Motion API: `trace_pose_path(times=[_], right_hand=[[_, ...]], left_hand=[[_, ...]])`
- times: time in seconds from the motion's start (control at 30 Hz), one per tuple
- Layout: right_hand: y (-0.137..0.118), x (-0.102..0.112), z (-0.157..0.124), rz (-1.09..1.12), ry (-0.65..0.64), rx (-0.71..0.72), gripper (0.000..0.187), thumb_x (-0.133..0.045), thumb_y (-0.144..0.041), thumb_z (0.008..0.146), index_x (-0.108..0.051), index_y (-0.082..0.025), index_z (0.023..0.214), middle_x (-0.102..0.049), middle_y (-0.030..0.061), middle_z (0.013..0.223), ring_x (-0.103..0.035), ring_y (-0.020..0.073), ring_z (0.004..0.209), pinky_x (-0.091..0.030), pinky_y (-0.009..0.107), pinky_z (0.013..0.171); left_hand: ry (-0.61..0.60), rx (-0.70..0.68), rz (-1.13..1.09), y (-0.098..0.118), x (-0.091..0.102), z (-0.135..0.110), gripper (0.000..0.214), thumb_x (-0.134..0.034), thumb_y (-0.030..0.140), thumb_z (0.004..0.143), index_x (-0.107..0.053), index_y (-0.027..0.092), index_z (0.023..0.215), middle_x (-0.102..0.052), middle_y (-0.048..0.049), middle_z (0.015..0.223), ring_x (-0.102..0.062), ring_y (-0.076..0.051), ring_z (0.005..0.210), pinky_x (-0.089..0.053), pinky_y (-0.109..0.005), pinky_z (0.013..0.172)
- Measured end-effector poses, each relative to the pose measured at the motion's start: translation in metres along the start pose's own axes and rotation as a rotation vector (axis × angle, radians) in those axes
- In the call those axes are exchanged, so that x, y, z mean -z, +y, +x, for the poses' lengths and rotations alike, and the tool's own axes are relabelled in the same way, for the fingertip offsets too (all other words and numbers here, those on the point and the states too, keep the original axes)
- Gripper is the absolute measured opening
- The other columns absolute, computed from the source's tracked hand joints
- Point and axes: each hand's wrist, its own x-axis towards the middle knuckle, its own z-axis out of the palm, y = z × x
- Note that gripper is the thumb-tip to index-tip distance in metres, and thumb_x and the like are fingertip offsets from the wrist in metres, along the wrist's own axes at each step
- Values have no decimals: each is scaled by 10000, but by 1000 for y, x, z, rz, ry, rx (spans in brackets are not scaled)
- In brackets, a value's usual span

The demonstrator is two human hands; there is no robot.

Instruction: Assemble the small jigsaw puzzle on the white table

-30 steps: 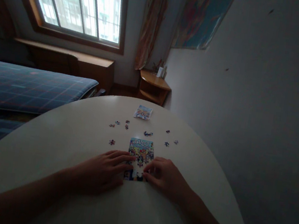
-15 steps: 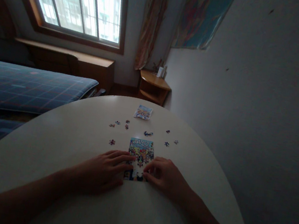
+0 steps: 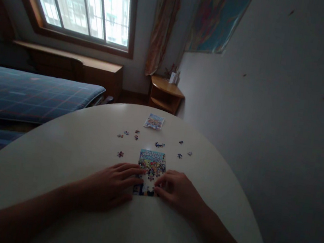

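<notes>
A partly assembled jigsaw puzzle (image 3: pixel 153 157) with a colourful cartoon picture lies on the white table, with a pale gap in its lower middle. My left hand (image 3: pixel 119 182) rests palm down at its left side, fingers stretched out and the fingertips over the left edge. At the right edge my right hand (image 3: pixel 172 187) is closed in a pinch, thumb and forefinger at the gap. A small jigsaw piece seems to be between those fingertips, mostly hidden by them.
Loose pieces lie beyond the puzzle: a dark red one (image 3: pixel 120 154), a joined strip (image 3: pixel 159 145), several at the left and some at the right (image 3: pixel 179 155). A small picture sheet (image 3: pixel 154 121) lies near the far edge of the round table (image 3: pixel 80 142). A wall (image 3: pixel 255 122) stands right.
Both hands hold nearly the same places at the puzzle. The whole view has shifted very slightly; the pieces on the table have not visibly moved.
</notes>
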Motion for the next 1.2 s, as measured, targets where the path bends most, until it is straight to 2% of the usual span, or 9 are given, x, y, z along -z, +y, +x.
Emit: trace_pose_path(times=[0.8,1.2], right_hand=[[1,0,0,1,-12,7,63,-725,-195,796,-747,-218,849,-629,-3,755,-550,124,683,-404,244,655],[1,0,-1,0,-8,4,94,-734,-203,789,-737,-204,883,-627,2,759,-553,128,678,-409,248,653]], left_hand=[[30,-6,-34,-1,-1,0,423,-531,263,944,-486,245,1364,-429,-76,1526,-413,-296,1391,-402,-490,1126],[1,1,-24,0,1,0,433,-528,250,943,-477,232,1373,-425,-80,1528,-401,-294,1397,-394,-494,1134]])
